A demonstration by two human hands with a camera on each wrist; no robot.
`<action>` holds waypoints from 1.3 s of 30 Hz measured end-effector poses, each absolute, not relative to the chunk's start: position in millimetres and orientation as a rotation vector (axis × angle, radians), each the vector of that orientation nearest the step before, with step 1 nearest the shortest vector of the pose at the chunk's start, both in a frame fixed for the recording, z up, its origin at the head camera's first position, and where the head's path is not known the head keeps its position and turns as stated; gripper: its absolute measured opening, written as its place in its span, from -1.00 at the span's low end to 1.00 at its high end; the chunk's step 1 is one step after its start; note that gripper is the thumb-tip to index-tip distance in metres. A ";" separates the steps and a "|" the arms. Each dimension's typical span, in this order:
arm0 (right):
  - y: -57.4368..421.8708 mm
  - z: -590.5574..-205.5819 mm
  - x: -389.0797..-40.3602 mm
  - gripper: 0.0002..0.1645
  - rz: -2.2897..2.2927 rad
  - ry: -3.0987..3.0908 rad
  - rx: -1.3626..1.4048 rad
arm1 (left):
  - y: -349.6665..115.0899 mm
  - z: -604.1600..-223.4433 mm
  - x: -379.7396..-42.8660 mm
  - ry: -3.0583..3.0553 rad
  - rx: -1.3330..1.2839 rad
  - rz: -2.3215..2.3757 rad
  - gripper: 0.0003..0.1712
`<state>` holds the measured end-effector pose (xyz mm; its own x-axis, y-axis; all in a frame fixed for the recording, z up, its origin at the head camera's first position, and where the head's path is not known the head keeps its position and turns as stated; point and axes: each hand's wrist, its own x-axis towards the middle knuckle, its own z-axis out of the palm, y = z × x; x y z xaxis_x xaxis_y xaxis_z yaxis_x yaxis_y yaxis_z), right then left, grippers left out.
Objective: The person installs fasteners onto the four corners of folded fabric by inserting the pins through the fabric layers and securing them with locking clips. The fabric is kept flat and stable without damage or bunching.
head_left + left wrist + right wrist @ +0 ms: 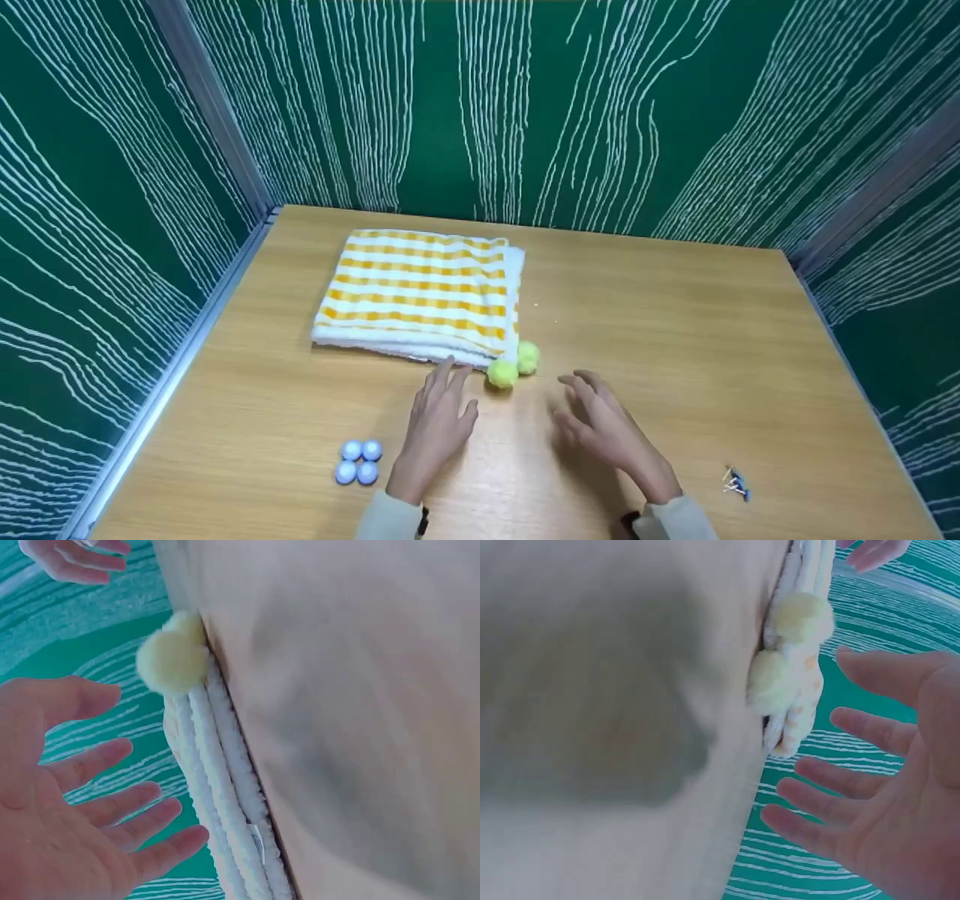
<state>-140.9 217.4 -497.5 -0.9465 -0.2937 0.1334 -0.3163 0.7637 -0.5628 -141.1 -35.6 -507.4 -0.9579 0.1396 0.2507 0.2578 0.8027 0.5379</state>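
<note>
A folded yellow-and-white checked blanket (420, 289) with fluffy white edges lies on the wooden table. Two pale yellow pompoms (502, 373) hang at its near right corner. My left hand (437, 424) is held just in front of the near edge, fingers spread and loosely bent, with nothing in them. In the left wrist view, a gap separates that hand (82, 795) from the stacked layers. Right of the pompoms, my right hand (611, 431) hovers over the table, also holding nothing. The right wrist view shows its fingers (832, 802) spread, apart from the pompoms (802, 619).
Several light blue balls (358, 462) sit grouped on the table (247, 420), left of my left hand. A small pile of pins with blue parts (736, 482) lies at the right. Green panels with white wavy lines (435, 112) enclose the back and sides.
</note>
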 end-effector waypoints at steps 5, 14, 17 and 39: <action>203.6 -492.6 -163.8 -0.38 0.964 -2.985 0.508 | -36.2 -508.0 -163.6 -2.758 -0.277 -0.911 -0.51; 178.9 -490.6 -208.3 -0.37 0.974 -2.939 0.555 | -28.3 -507.9 -207.5 -2.649 -0.298 -0.953 -0.60; 171.1 -494.2 -218.7 -0.35 0.945 -2.881 0.632 | -25.8 -508.9 -217.7 -2.671 -0.307 -0.938 -0.58; 137.7 -512.6 -223.3 -0.41 0.720 -3.191 0.578 | -31.2 -529.3 -216.3 -2.913 -0.192 -0.670 -0.54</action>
